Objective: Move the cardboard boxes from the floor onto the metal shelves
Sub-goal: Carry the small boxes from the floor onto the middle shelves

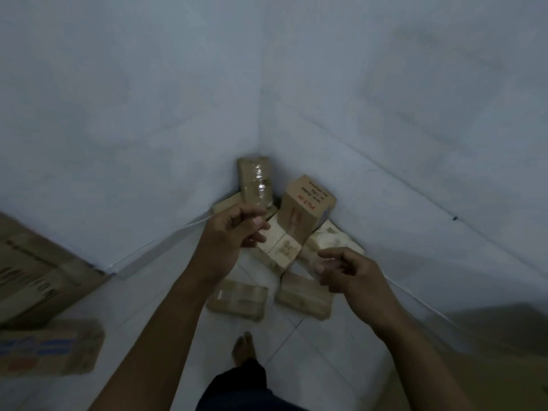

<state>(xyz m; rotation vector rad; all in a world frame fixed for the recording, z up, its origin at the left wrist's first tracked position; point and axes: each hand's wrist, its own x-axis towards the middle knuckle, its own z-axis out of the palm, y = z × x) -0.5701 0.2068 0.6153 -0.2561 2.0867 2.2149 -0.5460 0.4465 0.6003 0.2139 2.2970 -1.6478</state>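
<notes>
- Boxes (pixel 240 301) of cardboard lay heaped on the floor (pixel 311 351) in a corner between two walls; no shelves showed.
- Left hand (pixel 234 235) and right hand (pixel 353 271) hovered over the heap, fingers loosely curled, holding nothing.
- The upright printed box (pixel 305 209) looked small, light and stiff; gripping two opposite side faces seemed safest.

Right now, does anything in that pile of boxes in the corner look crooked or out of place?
Yes. The red-lettered box sits tilted, propped on the lower boxes instead of lying flat. Behind it, the taped box stands on end, leaning into the wall corner. The two nearest boxes lie flat on the floor.
</notes>
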